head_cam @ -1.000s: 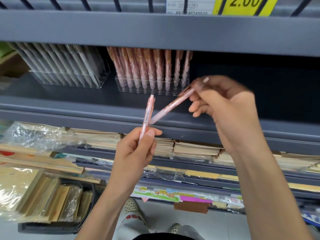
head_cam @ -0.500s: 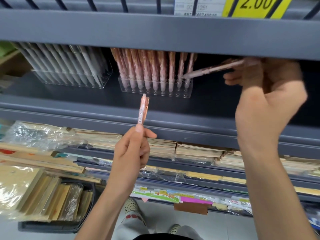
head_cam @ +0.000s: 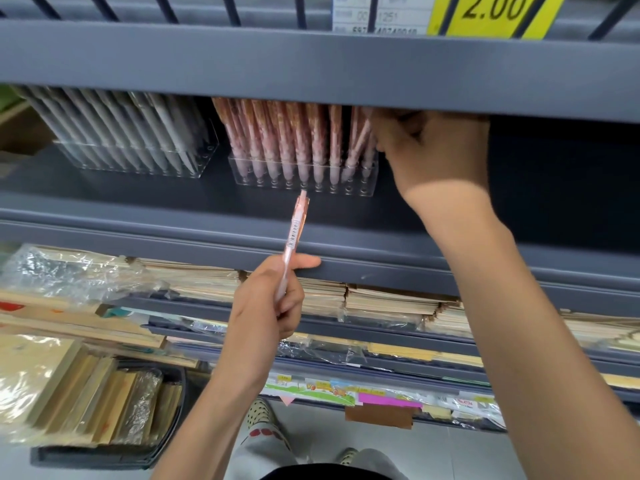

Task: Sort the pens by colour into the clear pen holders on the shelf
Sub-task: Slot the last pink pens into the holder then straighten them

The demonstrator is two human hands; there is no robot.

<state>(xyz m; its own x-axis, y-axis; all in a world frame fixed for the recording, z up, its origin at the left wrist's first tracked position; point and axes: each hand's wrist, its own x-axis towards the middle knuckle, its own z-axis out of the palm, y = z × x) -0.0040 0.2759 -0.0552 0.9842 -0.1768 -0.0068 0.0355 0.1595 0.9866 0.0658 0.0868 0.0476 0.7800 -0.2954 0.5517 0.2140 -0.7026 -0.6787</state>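
My left hand (head_cam: pixel 268 303) grips a pink pen (head_cam: pixel 295 233) upright, just in front of the shelf's front lip. On the shelf stands a clear holder (head_cam: pixel 304 181) filled with several pink pens (head_cam: pixel 287 133). My right hand (head_cam: pixel 433 150) reaches in under the upper shelf at that holder's right end, fingers curled round a pink pen (head_cam: pixel 360 143) that leans into the last slots. To the left stands a second clear holder (head_cam: pixel 138 164) with several grey pens (head_cam: pixel 114 123).
The upper shelf's edge (head_cam: pixel 311 71) hangs low over the pen tops, with a yellow price tag (head_cam: pixel 491 12). The dark shelf floor (head_cam: pixel 554 202) stretches right of the pink holder. Below are stacked notebooks (head_cam: pixel 381 299) and wrapped packs (head_cam: pixel 69 275).
My right hand has carried its pink pen leftward and down into the right end of the pink holder. The left hand with its pen has stayed almost still.
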